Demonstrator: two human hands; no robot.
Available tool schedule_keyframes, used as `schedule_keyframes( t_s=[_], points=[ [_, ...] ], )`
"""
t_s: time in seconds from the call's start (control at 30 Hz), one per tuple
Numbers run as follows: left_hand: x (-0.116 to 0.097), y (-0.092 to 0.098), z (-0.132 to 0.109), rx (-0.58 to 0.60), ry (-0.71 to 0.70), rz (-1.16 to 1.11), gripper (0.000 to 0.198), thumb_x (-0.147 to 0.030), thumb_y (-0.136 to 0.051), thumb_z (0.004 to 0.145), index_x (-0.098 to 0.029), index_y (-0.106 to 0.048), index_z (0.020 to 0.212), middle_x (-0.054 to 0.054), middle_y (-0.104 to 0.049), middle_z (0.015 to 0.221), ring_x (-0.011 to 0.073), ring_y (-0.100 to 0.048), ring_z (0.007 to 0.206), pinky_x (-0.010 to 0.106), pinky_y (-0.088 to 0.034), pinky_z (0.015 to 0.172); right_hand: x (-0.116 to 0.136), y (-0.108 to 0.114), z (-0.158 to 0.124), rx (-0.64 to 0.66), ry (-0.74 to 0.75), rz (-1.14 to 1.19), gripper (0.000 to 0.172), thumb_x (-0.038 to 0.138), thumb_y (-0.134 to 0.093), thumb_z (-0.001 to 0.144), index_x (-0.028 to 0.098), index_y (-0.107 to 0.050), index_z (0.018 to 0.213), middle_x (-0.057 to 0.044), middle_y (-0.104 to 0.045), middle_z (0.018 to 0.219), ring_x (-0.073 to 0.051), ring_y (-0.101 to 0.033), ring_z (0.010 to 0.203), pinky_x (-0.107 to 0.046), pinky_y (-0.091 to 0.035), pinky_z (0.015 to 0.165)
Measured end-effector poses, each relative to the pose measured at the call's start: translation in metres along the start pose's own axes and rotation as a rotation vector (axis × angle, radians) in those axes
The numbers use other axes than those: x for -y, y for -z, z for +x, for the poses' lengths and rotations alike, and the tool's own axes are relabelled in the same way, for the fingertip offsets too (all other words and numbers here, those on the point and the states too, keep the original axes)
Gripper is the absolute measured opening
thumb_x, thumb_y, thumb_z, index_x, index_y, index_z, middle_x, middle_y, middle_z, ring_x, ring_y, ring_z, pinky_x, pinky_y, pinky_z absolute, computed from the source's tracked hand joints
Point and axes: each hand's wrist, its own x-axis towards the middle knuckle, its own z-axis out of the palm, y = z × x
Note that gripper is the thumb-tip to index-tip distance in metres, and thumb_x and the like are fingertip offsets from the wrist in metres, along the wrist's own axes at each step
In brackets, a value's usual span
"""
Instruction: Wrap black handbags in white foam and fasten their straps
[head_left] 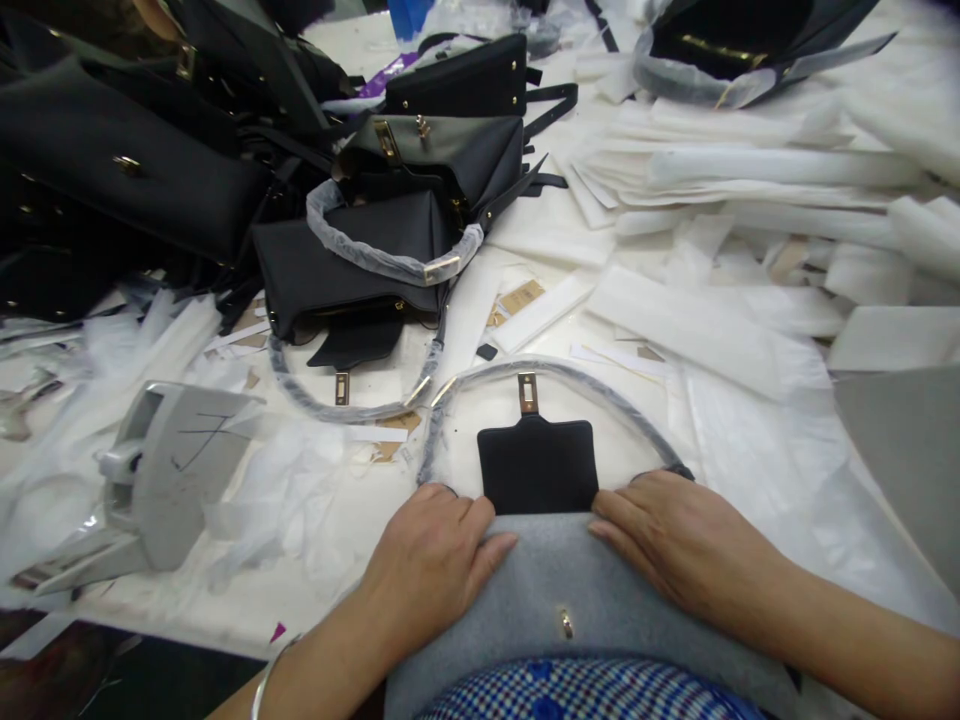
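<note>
A handbag with a grey inner face (540, 570) lies at the table's near edge, against a blue checked garment. Its black flap tab (537, 465) points away from me and ends in a gold clasp plate (529, 390). Beyond the tab arches the bag's plastic-wrapped handle (559, 370). My left hand (439, 550) is closed over the bag's far edge, left of the tab, thumb on the grey side. On the right of the tab, my right hand (675, 530) grips the same edge. The fingertips of both hands are hidden behind it. A small gold fitting (566, 625) shows on the grey face.
Black handbags (352, 250) with wrapped handles stand just beyond, and more black bags (120, 180) are heaped at left. A grey tape dispenser (187, 480) sits left of my hands. White packing sheets (690, 320) cover the right side. Another black bag (735, 40) is far right.
</note>
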Motion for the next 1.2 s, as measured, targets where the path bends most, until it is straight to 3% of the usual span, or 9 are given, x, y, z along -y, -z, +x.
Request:
schedule_keyframes(
  t_s=[0.13,0.3,0.47,0.6,0.67,0.8,1.0,1.1,1.2],
  points=[
    [0.004,-0.008,0.000,0.007,-0.043,0.030,0.034,-0.039,-0.034,0.103,-0.020,-0.058,0.090,0.002,-0.063,0.068,0.0206,-0.058,0.062,0.035,-0.043,0.064,0.000,-0.003,0.005,0.073,-0.043,-0.103,0.034,0.039,-0.034,0.104,0.023,-0.055,0.084,-0.002,-0.063,0.062,-0.023,-0.062,0.056,-0.034,-0.028,0.055],
    [-0.002,-0.014,-0.002,-0.037,0.016,0.098,0.032,-0.041,-0.041,0.102,-0.015,-0.056,0.113,0.005,-0.068,0.084,0.0207,-0.062,0.070,0.035,-0.047,0.066,0.001,-0.005,0.008,0.034,-0.054,-0.183,0.031,0.040,-0.037,0.103,0.022,-0.055,0.085,-0.003,-0.063,0.057,-0.024,-0.061,0.051,-0.033,-0.020,0.051],
    [-0.016,-0.016,-0.004,-0.193,0.046,0.162,0.024,-0.031,-0.046,0.101,-0.014,-0.057,0.115,0.013,-0.064,0.122,0.0273,-0.061,0.110,0.049,-0.048,0.095,0.002,-0.006,0.009,0.021,-0.049,-0.210,0.031,0.039,-0.038,0.103,0.021,-0.057,0.086,-0.004,-0.064,0.057,-0.024,-0.061,0.049,-0.033,-0.016,0.050],
    [-0.027,-0.010,-0.013,-0.260,-0.088,0.070,0.025,-0.018,-0.038,0.102,-0.016,-0.059,0.115,0.007,-0.070,0.106,0.0204,-0.065,0.094,0.037,-0.055,0.083,0.004,-0.005,0.008,0.040,-0.063,-0.197,0.030,0.039,-0.038,0.103,0.021,-0.057,0.088,-0.004,-0.068,0.063,-0.025,-0.066,0.056,-0.032,-0.020,0.052],
    [-0.034,-0.004,-0.021,-0.171,-0.051,-0.065,0.031,-0.033,-0.041,0.103,-0.016,-0.058,0.122,0.007,-0.071,0.107,0.0204,-0.066,0.093,0.037,-0.057,0.083,0.006,-0.003,0.006,0.043,-0.069,-0.202,0.030,0.038,-0.038,0.104,0.021,-0.058,0.089,-0.004,-0.069,0.065,-0.025,-0.067,0.059,-0.032,-0.021,0.052],
    [-0.050,0.004,-0.038,-0.014,0.035,-0.162,0.083,-0.076,-0.051,0.082,-0.022,-0.044,0.145,0.016,-0.058,0.135,0.0327,-0.056,0.124,0.058,-0.041,0.108,0.009,-0.003,0.005,0.015,-0.076,-0.232,0.031,0.037,-0.036,0.104,0.020,-0.058,0.091,-0.004,-0.069,0.065,-0.025,-0.067,0.058,-0.031,-0.022,0.052],
    [-0.058,-0.014,-0.051,0.021,0.019,-0.073,0.077,-0.075,-0.046,0.085,-0.034,-0.037,0.150,0.018,-0.038,0.153,0.0367,-0.037,0.141,0.065,-0.028,0.113,0.009,-0.005,0.005,-0.017,-0.089,-0.258,0.033,0.037,-0.034,0.104,0.016,-0.059,0.098,-0.007,-0.068,0.065,-0.025,-0.065,0.057,-0.031,-0.030,0.051],
    [-0.058,-0.022,-0.051,-0.017,0.012,-0.051,0.075,-0.073,-0.047,0.086,-0.032,-0.040,0.148,0.017,-0.037,0.152,0.0364,-0.035,0.141,0.063,-0.025,0.114,0.013,0.004,0.001,-0.086,-0.064,-0.201,0.029,0.034,-0.041,0.103,0.013,-0.061,0.103,-0.009,-0.071,0.076,-0.025,-0.068,0.072,-0.034,-0.045,0.064],
    [-0.058,-0.025,-0.051,-0.063,-0.006,-0.038,0.075,-0.071,-0.052,0.085,-0.031,-0.041,0.148,0.016,-0.038,0.150,0.0357,-0.036,0.139,0.062,-0.025,0.114,0.024,0.011,-0.012,-0.201,0.107,-0.158,0.035,0.033,-0.049,0.100,0.012,-0.059,0.125,-0.016,-0.067,0.122,-0.028,-0.061,0.116,-0.046,-0.045,0.098]
  ],
)
